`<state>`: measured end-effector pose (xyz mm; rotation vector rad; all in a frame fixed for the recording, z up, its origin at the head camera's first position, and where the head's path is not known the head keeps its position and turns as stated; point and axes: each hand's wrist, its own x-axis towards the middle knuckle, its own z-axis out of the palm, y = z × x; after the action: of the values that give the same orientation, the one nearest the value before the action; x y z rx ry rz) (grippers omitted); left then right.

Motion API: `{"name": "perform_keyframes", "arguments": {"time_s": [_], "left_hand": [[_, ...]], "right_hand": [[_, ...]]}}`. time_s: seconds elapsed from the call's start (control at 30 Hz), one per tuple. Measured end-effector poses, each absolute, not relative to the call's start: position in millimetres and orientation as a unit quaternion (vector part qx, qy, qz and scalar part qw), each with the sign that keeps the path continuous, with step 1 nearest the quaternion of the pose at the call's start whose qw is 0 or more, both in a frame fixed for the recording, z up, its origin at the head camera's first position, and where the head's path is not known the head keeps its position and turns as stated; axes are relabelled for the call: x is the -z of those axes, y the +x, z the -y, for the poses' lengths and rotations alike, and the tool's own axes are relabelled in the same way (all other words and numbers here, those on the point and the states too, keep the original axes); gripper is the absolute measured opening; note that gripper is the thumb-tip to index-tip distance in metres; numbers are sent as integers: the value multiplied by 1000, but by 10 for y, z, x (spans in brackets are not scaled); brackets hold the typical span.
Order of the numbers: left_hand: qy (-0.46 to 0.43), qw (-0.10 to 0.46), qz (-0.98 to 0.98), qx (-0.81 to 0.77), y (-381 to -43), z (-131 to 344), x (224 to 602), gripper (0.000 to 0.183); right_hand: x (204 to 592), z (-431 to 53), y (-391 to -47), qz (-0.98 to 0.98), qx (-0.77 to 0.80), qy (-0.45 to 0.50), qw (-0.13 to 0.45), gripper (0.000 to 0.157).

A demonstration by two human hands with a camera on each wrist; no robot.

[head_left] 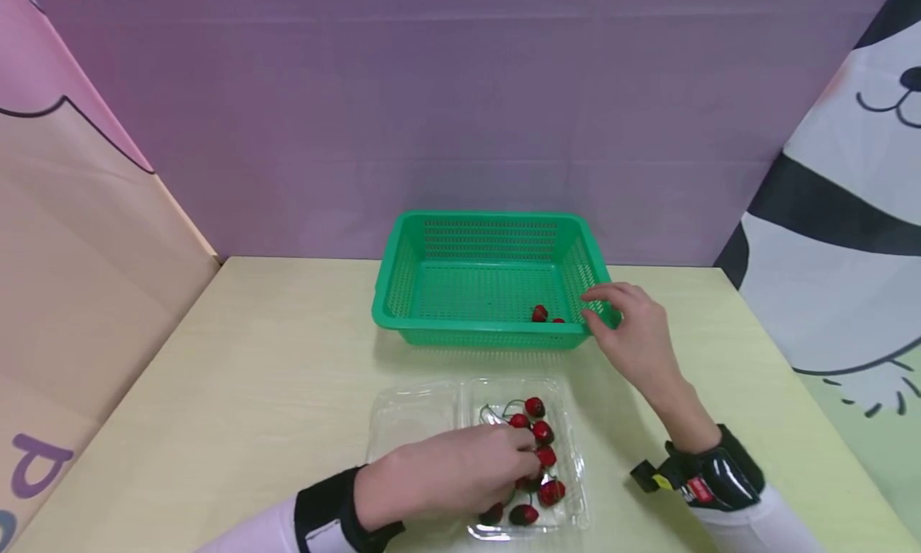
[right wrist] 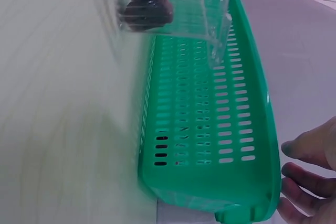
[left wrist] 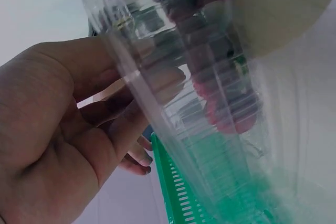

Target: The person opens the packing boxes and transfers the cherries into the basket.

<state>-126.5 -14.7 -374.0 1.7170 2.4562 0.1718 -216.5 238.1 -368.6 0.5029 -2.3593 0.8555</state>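
Several red cherries (head_left: pixel 551 493), some with green stems, lie in a clear plastic box (head_left: pixel 576 505). My left hand (head_left: pixel 460 469) reaches into the box with its fingertips among the cherries. In the left wrist view its thumb and fingers (left wrist: pixel 167 85) show blurred through the clear wall; I cannot tell whether they pinch a cherry. My right hand (head_left: pixel 636 329) is at the right end of the green basket (head_left: pixel 496 336), thumb and forefinger apart with nothing between them. In the right wrist view its fingertips (right wrist: pixel 291 169) are close beside the rim. Two cherries (head_left: pixel 540 313) lie inside the basket, near its front right corner.
The box's clear lid (head_left: pixel 413 413) lies folded open to the left. Behind the basket, a purple backdrop (head_left: pixel 489 121) rises at the back edge of the pale table (head_left: pixel 288 361). Printed cloths hang along the left and right sides.
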Motion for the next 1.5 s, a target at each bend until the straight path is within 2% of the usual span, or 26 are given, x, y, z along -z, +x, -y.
{"name": "perform_keyframes", "arguments": {"time_s": [0.5,0.67,0.97,1.2,1.5], "left_hand": [[551,68,-821,-137,-1314,249,3604,15],[556,41,-819,-137,-1334,277,3569,14],[550,19,-820,-156,-1385,341,3495,13],[549,-6,-814,-190,-1445,423,3434,14],[538,-18,-813,-221,-1482,496,3398,15]], "right_hand": [[3628,-2283,-2044,870,-315,229,303,17],[3611,-2256,-1986,865,-323,250,291,19],[3578,-2217,-1884,880,-320,283,207,15],[3570,-2198,-1839,897,-298,304,121,10],[3566,-2172,-1771,902,-281,326,47,9]]}}
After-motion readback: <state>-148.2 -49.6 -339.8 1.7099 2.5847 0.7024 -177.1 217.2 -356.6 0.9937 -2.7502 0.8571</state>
